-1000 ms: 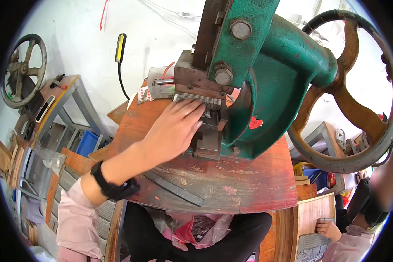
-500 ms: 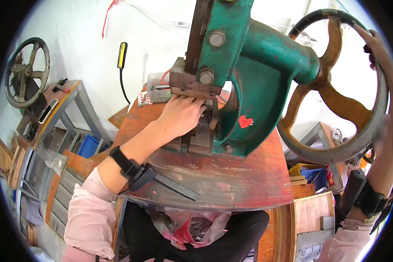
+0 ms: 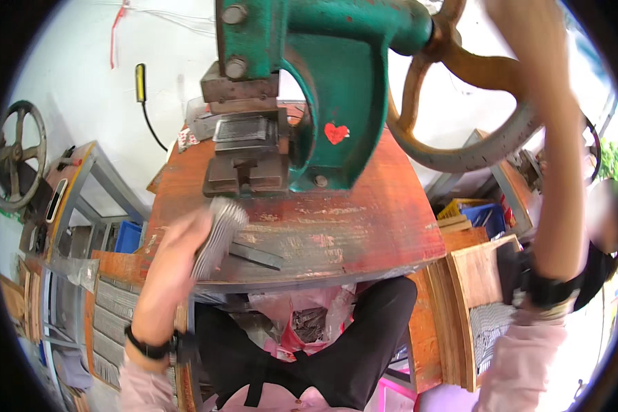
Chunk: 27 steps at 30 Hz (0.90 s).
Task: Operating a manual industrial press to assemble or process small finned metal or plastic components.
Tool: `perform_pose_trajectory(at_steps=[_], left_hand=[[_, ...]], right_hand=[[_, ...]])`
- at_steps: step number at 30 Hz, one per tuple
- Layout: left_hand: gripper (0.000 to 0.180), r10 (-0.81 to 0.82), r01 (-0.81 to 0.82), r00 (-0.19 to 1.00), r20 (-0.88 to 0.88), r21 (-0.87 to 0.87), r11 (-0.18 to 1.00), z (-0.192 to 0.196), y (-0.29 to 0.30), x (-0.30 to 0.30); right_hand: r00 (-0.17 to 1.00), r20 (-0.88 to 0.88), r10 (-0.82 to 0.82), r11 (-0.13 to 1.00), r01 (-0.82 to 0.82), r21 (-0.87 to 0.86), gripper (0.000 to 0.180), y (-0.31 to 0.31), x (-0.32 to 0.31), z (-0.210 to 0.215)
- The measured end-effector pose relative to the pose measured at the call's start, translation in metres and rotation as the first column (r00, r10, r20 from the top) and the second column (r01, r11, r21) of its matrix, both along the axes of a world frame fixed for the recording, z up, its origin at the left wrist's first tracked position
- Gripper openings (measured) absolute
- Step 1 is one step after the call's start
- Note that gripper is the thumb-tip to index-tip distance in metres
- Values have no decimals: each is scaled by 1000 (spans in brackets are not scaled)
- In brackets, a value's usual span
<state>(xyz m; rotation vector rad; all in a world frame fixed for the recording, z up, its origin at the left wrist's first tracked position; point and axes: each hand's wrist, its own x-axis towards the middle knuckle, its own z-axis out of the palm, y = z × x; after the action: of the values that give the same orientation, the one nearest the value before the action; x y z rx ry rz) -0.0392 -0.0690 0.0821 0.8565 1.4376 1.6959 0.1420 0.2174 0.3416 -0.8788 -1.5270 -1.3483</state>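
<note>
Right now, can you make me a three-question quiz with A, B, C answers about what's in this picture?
1. Where is the right hand?
A. On the big wheel
B. In a blue box
C. On the lap

2. What colour is the small heart on the green press?
A. Yellow
B. Red
C. White

3. What is the left hand doing?
A. Hanging free
B. Holding a grey ribbed stack
C. Pressing flat on the table

Answers:
1 A, the raised arm reaches up to the rusty wheel.
2 B, the heart stands out red on the green paint.
3 B, the fingers wrap the grey ribbed stack above the edge of the worn red table.
</note>
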Motion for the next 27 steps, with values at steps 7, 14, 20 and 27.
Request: perform_pose_trajectory(at_steps=[7,14,20,27], left_hand=[[37,-122,371,386,914,-33,928,-139,-32,75],[37,303,362,216,928,-364,858,-247,-8,127],[28,356,-230,756,550,-286,930,-208,-112,90],[34,260,-873,225,-939,-313,-373,-242,-409,61]], right_hand=[[454,-269,850,225,-773,-594,21,-39,-26,-282],[578,-408,706,47,-613,-789,27,-53,-46,-352],[710,-319,628,136,-503,-853,24,-40,-14,-347],[622,-334,708,58,-522,-851,27,-26,-16,-360]])
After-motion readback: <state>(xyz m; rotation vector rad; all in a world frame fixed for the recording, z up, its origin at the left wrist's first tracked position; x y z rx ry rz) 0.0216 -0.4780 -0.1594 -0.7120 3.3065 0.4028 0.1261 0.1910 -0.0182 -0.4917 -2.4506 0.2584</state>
